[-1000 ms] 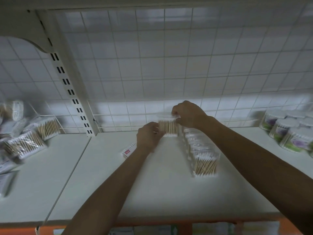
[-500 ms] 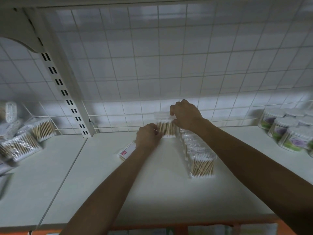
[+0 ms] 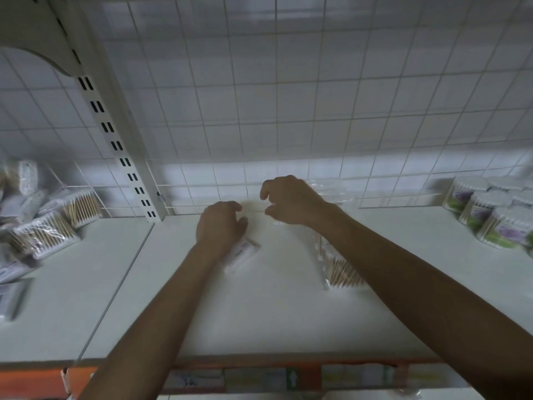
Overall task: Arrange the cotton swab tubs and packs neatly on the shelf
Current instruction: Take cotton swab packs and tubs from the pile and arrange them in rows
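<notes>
One white shelf is seen, backed by one wire grid and divided by one slotted upright. On the left section a loose heap of swab packs is piled against the grid; at least five can be counted, though blur hides the rest. At the far right a cluster of round tubs is stood together, at least five, also blurred. A row of clear packs with wooden sticks is lined front to back under the right forearm; only the front one is plainly made out. Two hands are reached to the back of the shelf. The right hand is held clawed, thumb and fingers apart, with nothing gripped. The left hand is curled above one small flat pack; whether it is gripped cannot be told.
</notes>
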Motion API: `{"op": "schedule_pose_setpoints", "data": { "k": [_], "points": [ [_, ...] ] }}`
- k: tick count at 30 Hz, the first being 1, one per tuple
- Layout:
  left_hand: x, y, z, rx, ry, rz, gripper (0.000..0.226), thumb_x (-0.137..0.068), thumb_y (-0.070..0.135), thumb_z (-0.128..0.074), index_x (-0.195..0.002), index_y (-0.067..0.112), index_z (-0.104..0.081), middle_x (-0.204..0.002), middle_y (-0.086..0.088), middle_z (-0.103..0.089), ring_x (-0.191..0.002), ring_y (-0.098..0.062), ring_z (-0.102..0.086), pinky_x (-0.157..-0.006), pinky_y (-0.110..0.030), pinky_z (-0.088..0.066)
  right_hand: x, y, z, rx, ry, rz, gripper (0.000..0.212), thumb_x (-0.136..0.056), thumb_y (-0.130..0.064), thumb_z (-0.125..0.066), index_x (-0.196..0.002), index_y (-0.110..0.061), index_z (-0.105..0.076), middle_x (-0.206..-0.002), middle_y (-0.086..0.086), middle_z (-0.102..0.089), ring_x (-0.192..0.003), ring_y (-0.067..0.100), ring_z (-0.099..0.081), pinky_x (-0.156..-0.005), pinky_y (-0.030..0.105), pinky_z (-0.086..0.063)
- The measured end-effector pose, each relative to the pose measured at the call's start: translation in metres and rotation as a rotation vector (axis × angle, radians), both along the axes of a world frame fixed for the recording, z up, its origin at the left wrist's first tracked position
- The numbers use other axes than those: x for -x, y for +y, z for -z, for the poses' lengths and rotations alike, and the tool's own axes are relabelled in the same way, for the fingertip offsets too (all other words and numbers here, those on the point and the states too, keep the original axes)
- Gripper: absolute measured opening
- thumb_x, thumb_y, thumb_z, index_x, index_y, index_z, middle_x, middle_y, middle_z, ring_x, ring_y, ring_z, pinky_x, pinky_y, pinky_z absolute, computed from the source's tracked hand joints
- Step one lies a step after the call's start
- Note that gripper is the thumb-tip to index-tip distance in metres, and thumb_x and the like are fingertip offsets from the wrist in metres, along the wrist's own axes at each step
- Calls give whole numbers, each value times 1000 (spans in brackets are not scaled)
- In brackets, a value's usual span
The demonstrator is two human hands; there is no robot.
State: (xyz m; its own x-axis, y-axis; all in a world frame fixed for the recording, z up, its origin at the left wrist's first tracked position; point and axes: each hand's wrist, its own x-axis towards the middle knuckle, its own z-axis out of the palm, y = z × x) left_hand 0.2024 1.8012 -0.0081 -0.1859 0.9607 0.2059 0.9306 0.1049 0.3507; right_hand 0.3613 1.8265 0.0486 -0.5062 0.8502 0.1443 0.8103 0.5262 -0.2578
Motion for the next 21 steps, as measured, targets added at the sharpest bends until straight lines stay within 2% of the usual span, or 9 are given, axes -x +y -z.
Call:
{"op": "schedule_pose_setpoints", "data": {
  "k": [3,5,8,9,11,13,15,18,21],
  "points": [
    [21,-15,-4,164,133,-45,38,-92,37,-53,-119,12,-62,-121,-9,-62,-112,-28,-56,-92,-33,-43,21,-11,15,132,-79,-87,33,-85,-21,-63,-117,-14,-60,-117,8,-62,-109,25,-56,-87,29,-44],
    [32,-22,0,275,95,-77,42,-90,44,-52,-111,10,-65,-117,-8,-64,-109,-28,-58,-84,-31,-43,34,-17,29,174,-124,-132,35,-82,-21,-65,-115,-10,-62,-116,11,-62,-108,28,-57,-86,29,-46],
    [39,-29,7,337,-16,-110,41,-85,47,-53,-71,10,-62,-82,-10,-68,-86,-28,-65,-65,-28,-44,48,-28,43,192,-139,-160,41,-81,-31,-68,-115,-9,-62,-117,9,-62,-108,27,-56,-86,30,-46],
    [39,-33,6,324,-64,-122,39,-84,45,-54,-65,11,-60,-70,-7,-64,-78,-27,-64,-59,-27,-41,50,-31,46,193,-128,-160,44,-81,-36,-69,-113,-7,-62,-115,9,-63,-106,26,-56,-86,31,-46],
    [38,-39,4,281,-165,-133,34,-83,39,-57,-71,9,-66,-70,-4,-65,-74,-24,-62,-56,-24,-40,53,-37,48,215,-84,-145,48,-78,-48,-69,-101,-6,-63,-103,7,-64,-93,23,-57,-76,31,-46],
    [37,-42,4,237,-286,-131,31,-85,37,-60,-83,8,-70,-81,-7,-70,-81,-25,-65,-67,-28,-48,56,-41,49,248,-75,-119,49,-74,-58,-67,-86,-12,-59,-89,1,-61,-81,18,-53,-65,29,-40],
    [38,-44,3,170,-501,-121,35,-87,36,-59,-82,3,-69,-82,-13,-71,-84,-31,-67,-79,-37,-54,57,-43,51,232,-104,-96,50,-74,-64,-64,-78,-15,-52,-82,-1,-55,-81,18,-49,-64,28,-39],
    [35,-45,0,8,-911,-99,35,-93,32,-54,-81,3,-69,-83,-15,-71,-82,-32,-70,-87,-46,-55,54,-39,52,90,-49,16,49,-83,-52,-59,-102,-7,-61,-101,12,-55,-100,28,-52,-80,32,-41],
    [24,-46,-3,-88,-1114,-113,27,-99,23,-42,-106,9,-63,-104,-10,-66,-82,-26,-69,-82,-35,-56,46,-34,37,51,127,105,29,-89,-28,-55,-106,-6,-62,-106,12,-61,-103,28,-55,-78,28,-38]
  ]
}}
